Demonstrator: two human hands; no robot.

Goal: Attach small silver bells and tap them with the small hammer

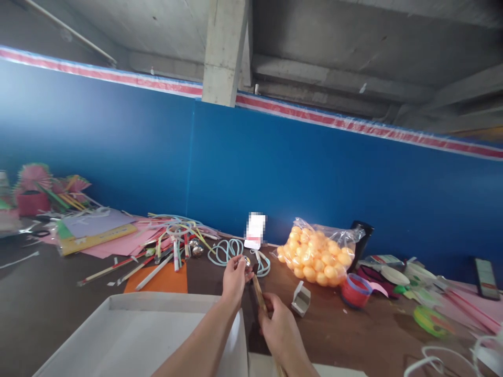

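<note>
My left hand [233, 283] pinches a small shiny silver ball [247, 263], which looks like a metal bell, between thumb and fingers. In my right hand [277, 320] is a wooden-handled tool [258, 293], with fingers wrapped round its light brown handle. Its dark upper end lies close beside the ball; whether they touch I cannot tell. Behind my left hand are coiled pale blue cords [226, 252] and further silver balls [196, 248]. A small open white box [301, 299] stands to the right of my right hand.
A large white tray [167, 302] lies at front left. Straws and strips [175, 246] cover coloured paper [113, 243] behind it. A clear bag of orange balls [316, 255], a red tape roll [356, 291], a green tape roll [432, 321] and a phone [487, 278] stand rightward. A blue partition [271, 167] rises behind.
</note>
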